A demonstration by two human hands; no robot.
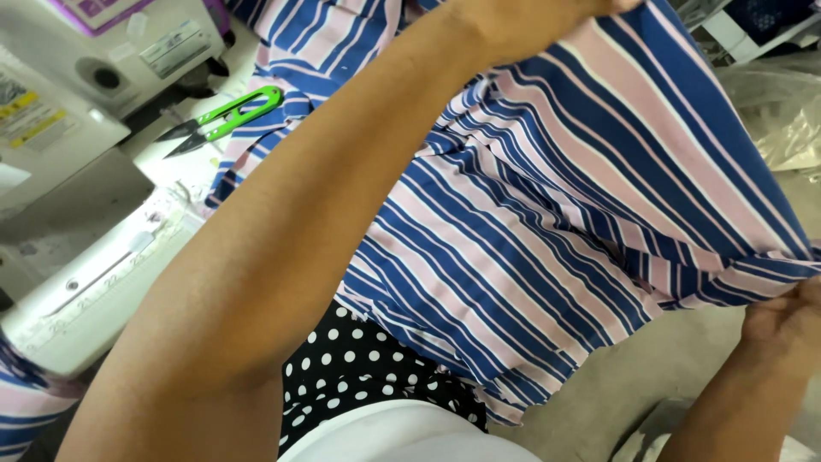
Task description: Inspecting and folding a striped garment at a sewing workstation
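A large piece of blue, pink and white striped fabric (pixel 547 214) is held up and stretched in front of me. My left arm reaches across the view from the lower left, and my left hand (pixel 513 21) grips the cloth's upper edge at the top of the frame, partly cut off. My right hand (pixel 782 329) pinches the cloth's bunched lower corner at the right edge. Part of the fabric trails over the table at the upper left.
Green-handled thread snips (pixel 227 115) lie on the white sewing table (pixel 103 282) beside a white sewing machine (pixel 77 77). Black polka-dot clothing (pixel 359 368) shows below the fabric. Clear plastic bags (pixel 778 111) sit at the upper right above the grey floor (pixel 650 376).
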